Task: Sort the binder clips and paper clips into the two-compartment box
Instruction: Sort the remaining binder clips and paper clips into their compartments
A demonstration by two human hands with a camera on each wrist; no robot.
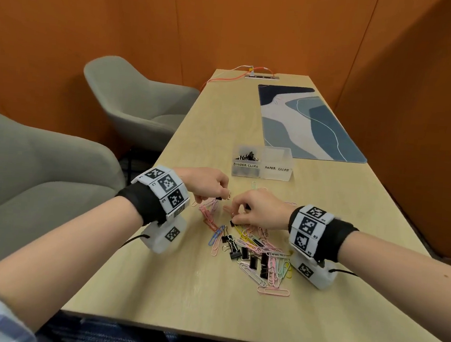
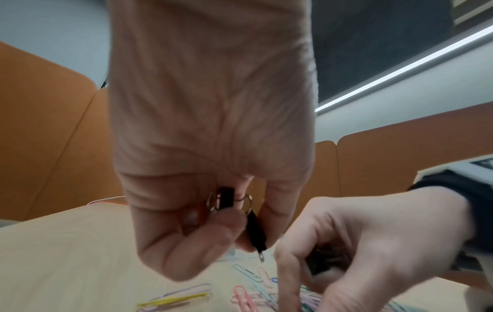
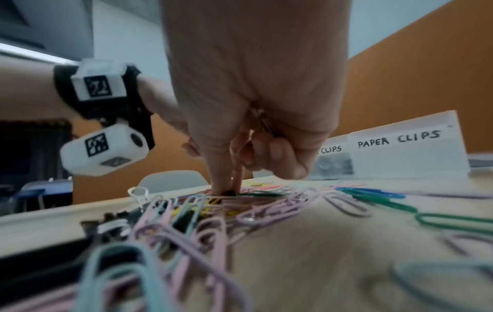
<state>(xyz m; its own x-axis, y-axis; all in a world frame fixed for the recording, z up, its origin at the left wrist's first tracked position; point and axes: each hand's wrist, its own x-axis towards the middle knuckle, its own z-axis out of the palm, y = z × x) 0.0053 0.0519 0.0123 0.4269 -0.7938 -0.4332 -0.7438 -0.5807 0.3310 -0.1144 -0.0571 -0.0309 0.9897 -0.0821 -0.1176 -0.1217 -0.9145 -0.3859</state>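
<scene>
A mixed pile (image 1: 255,250) of pastel paper clips and black binder clips lies on the wooden table (image 1: 207,300). Just above its far left side, my left hand (image 1: 218,196) (image 2: 234,228) pinches two black binder clips (image 2: 254,230). My right hand (image 1: 235,220) (image 3: 228,190) reaches down into the pile, thumb and forefinger pinching a small black binder clip (image 3: 230,193); metal wire also shows inside its curled fingers. Beyond the hands stands the clear two-compartment box (image 1: 276,172) (image 3: 400,152). Its left half, labelled BINDER CLIPS, holds black clips (image 1: 247,155); the PAPER CLIPS half looks bare.
A blue patterned desk mat (image 1: 310,121) lies at the far right of the table. A power strip (image 1: 262,77) with an orange cable sits at the far end. Two grey armchairs (image 1: 137,100) stand to the left. Orange partition walls enclose the table.
</scene>
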